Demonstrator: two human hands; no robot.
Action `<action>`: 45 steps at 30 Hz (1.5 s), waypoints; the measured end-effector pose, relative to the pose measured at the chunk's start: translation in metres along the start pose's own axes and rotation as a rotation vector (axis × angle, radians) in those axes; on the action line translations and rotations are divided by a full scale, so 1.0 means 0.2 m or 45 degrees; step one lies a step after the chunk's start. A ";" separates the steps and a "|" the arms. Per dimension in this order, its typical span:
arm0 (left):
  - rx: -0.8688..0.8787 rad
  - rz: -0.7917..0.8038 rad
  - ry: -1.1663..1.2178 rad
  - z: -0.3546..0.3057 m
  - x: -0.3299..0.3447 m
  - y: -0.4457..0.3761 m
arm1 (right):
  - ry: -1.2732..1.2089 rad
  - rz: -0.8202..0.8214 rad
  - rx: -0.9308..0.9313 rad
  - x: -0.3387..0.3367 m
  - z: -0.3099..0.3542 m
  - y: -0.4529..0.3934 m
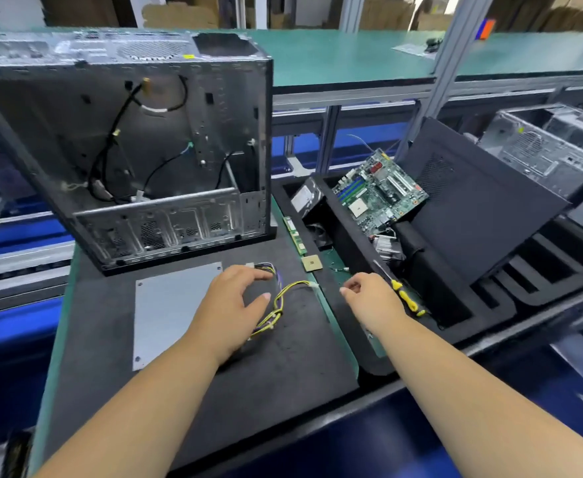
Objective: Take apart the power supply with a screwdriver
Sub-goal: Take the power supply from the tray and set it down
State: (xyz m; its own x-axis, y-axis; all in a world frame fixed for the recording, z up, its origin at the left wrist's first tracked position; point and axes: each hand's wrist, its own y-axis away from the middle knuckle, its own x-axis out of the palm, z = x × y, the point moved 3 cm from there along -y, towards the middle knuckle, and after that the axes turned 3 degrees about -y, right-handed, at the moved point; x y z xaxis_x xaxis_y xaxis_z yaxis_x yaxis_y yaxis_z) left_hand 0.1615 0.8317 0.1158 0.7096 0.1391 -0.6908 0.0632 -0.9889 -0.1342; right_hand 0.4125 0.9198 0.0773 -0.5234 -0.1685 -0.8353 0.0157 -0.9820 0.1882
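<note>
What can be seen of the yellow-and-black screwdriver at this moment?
The screwdriver has a yellow handle with black grip bands and a thin bare metal shaft. It lies slanted in the black foam tray, tip pointing up and away toward the heatsink, handle end nearest the person. No hand holds it: the right hand hovers just left of the handle, fingers loosely curled, apparently not touching it.

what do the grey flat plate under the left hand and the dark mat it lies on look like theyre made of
Grey plate: looks like bare sheet metal, matte silver-grey, thin and flat with small screw holes at its corners. Dark mat: probably foam or rubber, dull charcoal, no shine, a slightly speckled surface; which of the two cannot be told.
</note>
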 end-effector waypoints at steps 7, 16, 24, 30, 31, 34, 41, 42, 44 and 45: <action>0.026 0.059 -0.031 -0.15 0.18 -0.01 | 0.078 -0.132 0.108 -0.20 -0.32 -0.10; -0.006 0.056 -0.087 -0.30 0.30 -0.05 | 0.103 -0.090 0.141 -0.28 -0.52 -0.23; -0.074 -0.014 -0.116 -0.39 0.35 -0.01 | 0.124 0.082 0.070 -0.24 -0.57 -0.30; -0.112 -0.074 -0.115 -0.42 0.30 0.05 | 0.121 0.098 0.033 -0.24 -0.59 -0.32; -0.120 -0.087 -0.120 -0.41 0.28 0.05 | 0.098 0.089 0.032 -0.25 -0.58 -0.32; -0.168 -0.129 -0.121 -0.38 0.21 0.06 | -0.069 0.072 -0.004 -0.25 -0.50 -0.30; -0.271 -0.151 -0.140 -0.21 0.05 0.08 | -0.376 0.193 -0.051 -0.12 -0.20 -0.20; -0.281 -0.153 -0.140 -0.17 0.02 0.08 | -0.406 0.220 -0.049 -0.10 -0.16 -0.17; -0.315 -0.155 -0.127 -0.10 -0.03 0.10 | -0.451 0.288 -0.031 -0.03 -0.08 -0.12; -0.338 -0.154 -0.119 -0.05 -0.06 0.11 | -0.469 0.315 -0.014 0.00 -0.04 -0.09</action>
State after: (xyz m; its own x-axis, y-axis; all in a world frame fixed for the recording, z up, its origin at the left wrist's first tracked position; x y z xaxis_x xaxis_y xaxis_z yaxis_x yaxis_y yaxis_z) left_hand 0.1618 0.8085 0.1278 0.6186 0.2489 -0.7453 0.3336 -0.9420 -0.0376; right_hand 0.4187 0.9366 0.0700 -0.7716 -0.3585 -0.5254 0.1864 -0.9172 0.3521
